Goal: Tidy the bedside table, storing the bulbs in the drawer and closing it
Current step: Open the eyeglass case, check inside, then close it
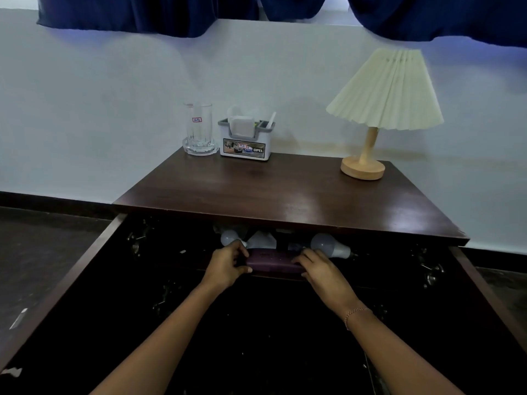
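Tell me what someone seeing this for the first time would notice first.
Probably the two hands in the open drawer: the left hand and right hand hold the ends of a dark purple case, with white bulbs lying just behind it. Next, the cream pleated lamp at the tabletop's back right, then the glass mug and white organizer at back left.

A dark reddish-brown wooden bedside table top (285, 192) is seen against a pale bluish-white wall (85, 109). A cream pleated lampshade (390, 89) is carried on a light tan wooden lamp base (362, 166). Navy blue curtains (142, 12) are seen above. White rounded bulbs (325, 243) and a dull purple oblong case (273, 262) are shown in the black-lined drawer (256, 337).
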The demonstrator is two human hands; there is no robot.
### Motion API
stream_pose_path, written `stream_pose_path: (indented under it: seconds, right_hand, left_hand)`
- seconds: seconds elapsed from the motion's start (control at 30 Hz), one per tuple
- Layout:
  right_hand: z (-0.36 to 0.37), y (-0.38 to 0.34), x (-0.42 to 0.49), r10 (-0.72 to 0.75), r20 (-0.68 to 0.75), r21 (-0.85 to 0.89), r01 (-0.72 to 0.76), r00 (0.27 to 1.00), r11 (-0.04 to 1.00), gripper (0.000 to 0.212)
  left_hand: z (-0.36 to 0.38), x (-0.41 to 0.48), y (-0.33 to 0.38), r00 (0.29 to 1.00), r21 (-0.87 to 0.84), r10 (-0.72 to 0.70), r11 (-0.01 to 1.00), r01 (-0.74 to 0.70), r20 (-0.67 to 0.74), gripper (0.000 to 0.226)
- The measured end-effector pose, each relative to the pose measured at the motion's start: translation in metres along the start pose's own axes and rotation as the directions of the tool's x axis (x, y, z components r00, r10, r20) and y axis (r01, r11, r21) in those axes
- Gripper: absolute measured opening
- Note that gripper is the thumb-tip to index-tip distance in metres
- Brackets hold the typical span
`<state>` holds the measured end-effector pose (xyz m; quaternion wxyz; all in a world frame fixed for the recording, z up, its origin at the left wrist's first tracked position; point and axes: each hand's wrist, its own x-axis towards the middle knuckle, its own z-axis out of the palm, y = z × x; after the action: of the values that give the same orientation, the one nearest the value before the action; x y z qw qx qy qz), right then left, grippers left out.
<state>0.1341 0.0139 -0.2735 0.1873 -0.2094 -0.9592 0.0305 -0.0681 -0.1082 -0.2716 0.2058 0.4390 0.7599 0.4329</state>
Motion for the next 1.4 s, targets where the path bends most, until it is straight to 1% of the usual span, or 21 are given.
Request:
stream_pose_path:
  seconds: [0.07,0.2,0.27,0.37,0.4,0.57,0.67,0.73,0.8,0.87,0.9,0.97,1.0,1.07,1.1,1.17,1.27,1.37,1.4]
  right_hand:
    - [0.002,0.002,0.003,0.025,-0.011,0.017,-0.025,1.0,1.0,0.04]
    - [0.005,0.004,0.01,0.065,0.007,0.024,-0.066,0.998,0.998,0.037]
    - [0.006,0.005,0.013,0.087,-0.001,0.028,-0.087,0.996,0.996,0.038]
    - [0.008,0.003,0.017,0.121,0.009,0.013,-0.121,0.993,0.993,0.038]
    - [0.009,0.002,0.019,0.13,0.022,0.008,-0.13,0.991,0.992,0.039]
    - [0.002,-0.006,0.016,0.157,0.073,-0.085,-0.151,0.985,0.985,0.043]
    - [-0.003,-0.01,0.013,0.125,0.025,-0.143,-0.12,0.992,0.982,0.047]
    - [-0.004,-0.011,0.013,0.106,0.014,-0.143,-0.103,0.994,0.984,0.046]
    - [-0.007,-0.017,0.01,0.093,-0.005,-0.171,-0.092,0.996,0.981,0.041]
    - [-0.004,-0.02,0.003,0.102,0.021,-0.156,-0.098,0.995,0.983,0.034]
    - [-0.003,-0.022,0.0,0.093,0.013,-0.178,-0.089,0.996,0.98,0.031]
    - [-0.005,-0.028,0.003,0.065,-0.068,-0.195,-0.077,0.996,0.978,0.023]
    - [-0.008,-0.03,0.009,0.065,-0.111,-0.186,-0.085,0.992,0.979,0.019]
    - [-0.014,-0.035,0.015,0.116,-0.194,-0.156,-0.148,0.974,0.977,0.015]
    - [-0.014,-0.038,0.016,0.143,-0.209,-0.143,-0.175,0.967,0.974,0.016]
    - [-0.012,-0.043,0.016,0.186,-0.188,-0.131,-0.212,0.965,0.968,0.019]
    - [-0.015,-0.055,0.011,0.188,-0.137,-0.137,-0.206,0.973,0.969,0.018]
    - [-0.035,-0.065,0.007,0.207,-0.08,-0.145,-0.216,0.975,0.965,0.018]
    - [-0.044,-0.068,0.006,0.235,-0.056,-0.146,-0.241,0.97,0.959,0.02]
  left_hand:
    - [0.003,0.003,0.0,0.999,0.042,0.012,0.999,-0.011,-0.029,0.039]
    - [0.008,0.011,0.0,0.999,0.216,0.035,0.976,-0.026,-0.039,0.037]
    - [0.011,0.014,0.002,0.998,0.271,0.04,0.962,-0.026,-0.045,0.03]
    - [0.013,0.017,0.005,0.996,0.38,0.055,0.925,-0.022,-0.075,0.011]
    - [0.013,0.018,0.007,0.995,0.419,0.067,0.907,-0.027,-0.08,0.009]
    - [0.012,0.012,0.017,0.99,0.625,0.134,0.777,-0.072,-0.053,0.022]
    - [0.014,0.008,0.02,0.983,0.662,0.176,0.743,-0.099,-0.05,0.025]
    - [0.014,0.006,0.021,0.981,0.663,0.189,0.741,-0.108,-0.052,0.027]
    - [0.018,-0.001,0.022,0.979,0.666,0.2,0.737,-0.121,-0.044,0.027]
    - [0.023,-0.015,0.024,0.988,0.693,0.15,0.716,-0.088,-0.03,0.024]
    - [0.024,-0.018,0.025,0.983,0.699,0.178,0.707,-0.103,-0.036,0.022]
    - [0.023,-0.015,0.029,0.976,0.733,0.213,0.67,-0.113,-0.045,0.021]
    - [0.02,-0.012,0.034,0.97,0.735,0.234,0.668,-0.115,-0.061,0.02]
    - [0.016,-0.009,0.042,0.957,0.736,0.268,0.67,-0.101,-0.112,0.016]
    - [0.015,-0.009,0.044,0.949,0.734,0.284,0.672,-0.097,-0.135,0.013]
    - [0.015,-0.012,0.043,0.952,0.757,0.277,0.648,-0.083,-0.132,0.006]
    - [0.001,-0.027,0.041,0.956,0.816,0.256,0.577,-0.031,-0.145,0.012]
    - [-0.028,-0.045,0.043,0.966,0.812,0.207,0.584,0.004,-0.153,0.009]
    - [-0.04,-0.051,0.045,0.974,0.814,0.173,0.58,0.02,-0.147,0.018]
